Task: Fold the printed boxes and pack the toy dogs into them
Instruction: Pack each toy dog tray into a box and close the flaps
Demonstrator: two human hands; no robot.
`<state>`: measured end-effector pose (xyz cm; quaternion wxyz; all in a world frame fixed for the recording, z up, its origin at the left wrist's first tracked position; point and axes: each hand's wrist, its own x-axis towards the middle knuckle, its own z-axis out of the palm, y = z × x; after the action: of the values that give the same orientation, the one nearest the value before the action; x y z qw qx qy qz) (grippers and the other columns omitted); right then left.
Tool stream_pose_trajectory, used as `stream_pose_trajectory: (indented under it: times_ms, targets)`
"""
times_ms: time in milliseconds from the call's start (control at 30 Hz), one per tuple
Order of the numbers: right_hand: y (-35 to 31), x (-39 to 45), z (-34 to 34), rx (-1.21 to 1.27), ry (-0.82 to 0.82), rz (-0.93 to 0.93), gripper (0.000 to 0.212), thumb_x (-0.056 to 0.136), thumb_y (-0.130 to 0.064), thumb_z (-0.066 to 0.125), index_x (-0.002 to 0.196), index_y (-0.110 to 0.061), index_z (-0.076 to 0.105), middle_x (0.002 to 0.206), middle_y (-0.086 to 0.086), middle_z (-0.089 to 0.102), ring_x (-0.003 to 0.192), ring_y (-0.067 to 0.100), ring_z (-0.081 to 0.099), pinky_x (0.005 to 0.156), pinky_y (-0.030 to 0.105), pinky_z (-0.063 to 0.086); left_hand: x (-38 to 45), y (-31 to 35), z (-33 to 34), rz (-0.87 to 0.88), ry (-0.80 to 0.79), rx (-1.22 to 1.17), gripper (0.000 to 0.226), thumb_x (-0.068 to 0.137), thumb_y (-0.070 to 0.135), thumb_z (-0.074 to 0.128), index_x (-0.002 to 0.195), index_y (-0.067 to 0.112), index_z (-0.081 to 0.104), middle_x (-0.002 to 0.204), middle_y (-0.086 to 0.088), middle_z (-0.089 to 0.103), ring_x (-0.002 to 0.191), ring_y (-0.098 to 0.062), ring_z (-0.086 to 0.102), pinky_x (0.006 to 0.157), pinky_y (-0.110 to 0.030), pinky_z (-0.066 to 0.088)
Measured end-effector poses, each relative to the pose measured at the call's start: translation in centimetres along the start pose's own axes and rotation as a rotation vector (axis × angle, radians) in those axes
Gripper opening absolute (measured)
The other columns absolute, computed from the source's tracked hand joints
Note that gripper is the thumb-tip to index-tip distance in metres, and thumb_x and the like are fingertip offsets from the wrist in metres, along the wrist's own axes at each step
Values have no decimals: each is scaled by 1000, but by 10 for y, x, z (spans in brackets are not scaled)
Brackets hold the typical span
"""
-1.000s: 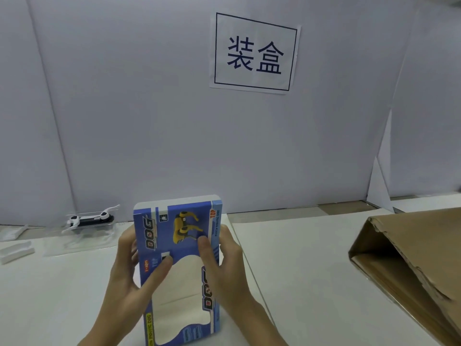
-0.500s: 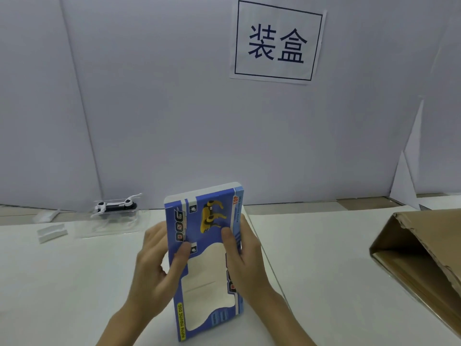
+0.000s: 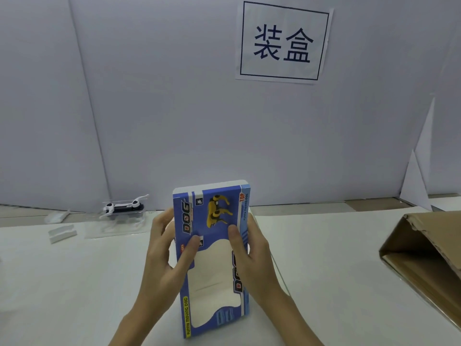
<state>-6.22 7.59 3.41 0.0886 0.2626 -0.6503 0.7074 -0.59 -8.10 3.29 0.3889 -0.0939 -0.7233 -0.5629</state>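
Both hands clasp the printed box (image 3: 212,255) from either side: the left hand (image 3: 164,258) and right hand (image 3: 252,255) curl fingers behind it with thumbs pressed on its front, likely steadying it upright for folding. It stands on the desk (image 3: 324,270). Left of the box and behind it, a toy dog (image 3: 123,207) waits in clear packaging; a brown carton (image 3: 424,258) lies well to the box's right.

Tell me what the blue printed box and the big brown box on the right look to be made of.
Blue printed box: thin glossy printed cardboard, judging by its flat panel and sharp printing; the pale window seems clear film, though that is uncertain. Brown box: plain matte corrugated cardboard, going by its raw brown colour and torn, ragged edge.
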Motion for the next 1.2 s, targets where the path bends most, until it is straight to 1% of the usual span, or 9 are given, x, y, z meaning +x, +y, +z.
stream_pose_trajectory:
  times_ms: [100,200,433,567,667,767,933,1067,1200]
  targets:
    - [-1,-1,0,101,-6,48,83,75,-86,62,129,-24,53,126,0,69,117,24,69,77,39,65,-2,2,2,-220,-11,-223,37,71,84,64,101,63,66,121,18,69,114,-15,71,67,-23,62]
    - [-5,-4,-1,182,-12,93,76,73,-89,60,118,-29,61,110,10,75,101,35,74,79,53,61,-5,5,10,-278,44,-293,12,91,60,61,88,51,68,102,7,78,93,-21,78,57,-23,60]
    - [-5,-1,-2,228,1,115,38,92,-57,59,111,-24,66,102,9,77,94,29,78,61,31,63,-7,12,19,-275,104,-412,23,85,61,63,102,45,64,112,-9,74,92,-27,78,63,-30,63]
    - [-2,0,-2,282,17,36,31,98,-40,58,128,-40,54,122,4,71,105,35,74,75,44,64,-5,6,17,-212,85,-417,49,100,32,64,138,57,46,115,-2,70,96,-32,76,75,-41,65]
    - [-1,0,0,212,25,-59,39,102,-29,51,139,-39,53,141,-2,59,122,30,66,84,49,63,-5,0,14,-129,76,-200,41,93,31,49,132,35,63,128,5,63,121,-23,65,102,-45,54]
    - [4,0,0,124,68,-93,33,100,-35,50,120,-18,69,136,-4,61,123,26,65,75,35,62,-7,-3,13,-58,91,-69,37,94,42,47,118,23,68,131,6,59,127,-19,58,100,-28,49]
    - [5,2,-2,130,33,-2,33,96,-37,50,116,-16,66,112,4,72,105,31,73,65,30,61,-8,-2,14,-171,56,-186,40,85,66,52,111,38,64,117,-3,69,102,-34,72,75,-40,60]
    - [2,1,-1,158,53,-21,37,98,-47,54,126,-25,64,115,-2,72,106,26,74,64,28,62,-11,-2,8,-151,-22,-201,54,84,66,63,134,49,51,125,3,65,110,-28,71,80,-33,62]
    - [7,0,-1,-47,224,-158,56,92,-70,55,142,-44,51,134,-15,59,125,16,61,85,26,59,-8,-6,4,-22,31,-77,80,83,55,73,151,40,34,132,6,62,121,-21,66,91,-31,59]
